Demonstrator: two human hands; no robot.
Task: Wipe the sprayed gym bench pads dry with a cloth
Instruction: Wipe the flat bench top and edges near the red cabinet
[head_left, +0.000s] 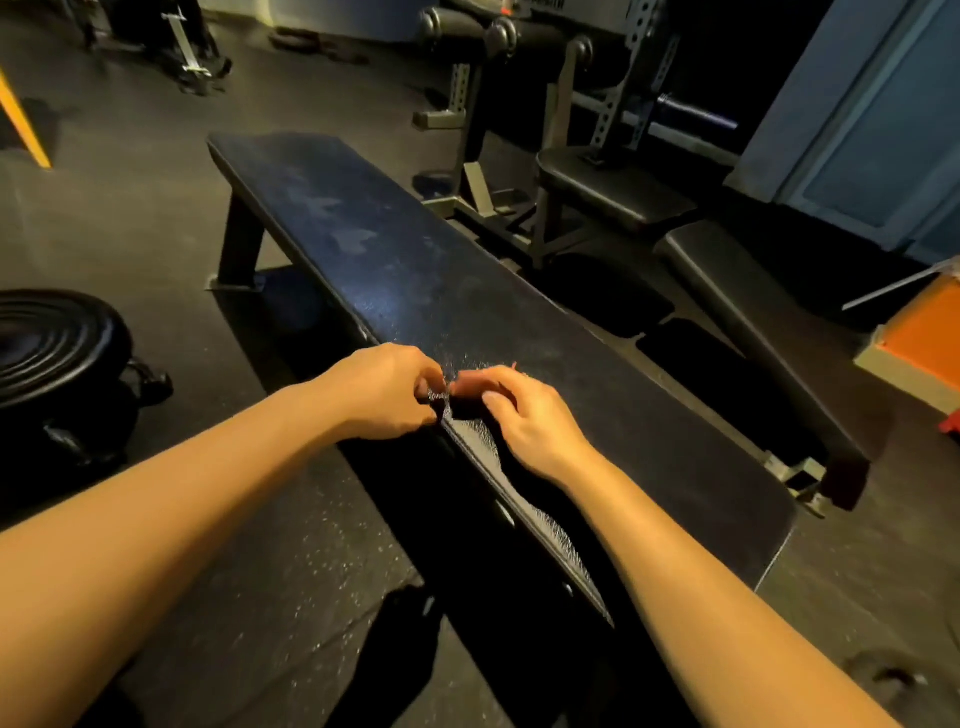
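Cloth (464, 408), dark and barely discernible, is pinched by left hand (384, 389) and right hand (530, 410) above the bench pad (415, 270) edge, likely being bunched for wiping; droplets are seen.

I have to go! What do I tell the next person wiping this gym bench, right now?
Left hand: fingers curled, pinching a dark item over the near edge of the bench pad.
Right hand: pinching the same dark item; it is too dark to tell whether it is the cloth.
Bench pad: wet patches toward the far end, droplets by the hands.
Done: no wiped area shows.
Left: wipe the whole pad dry.
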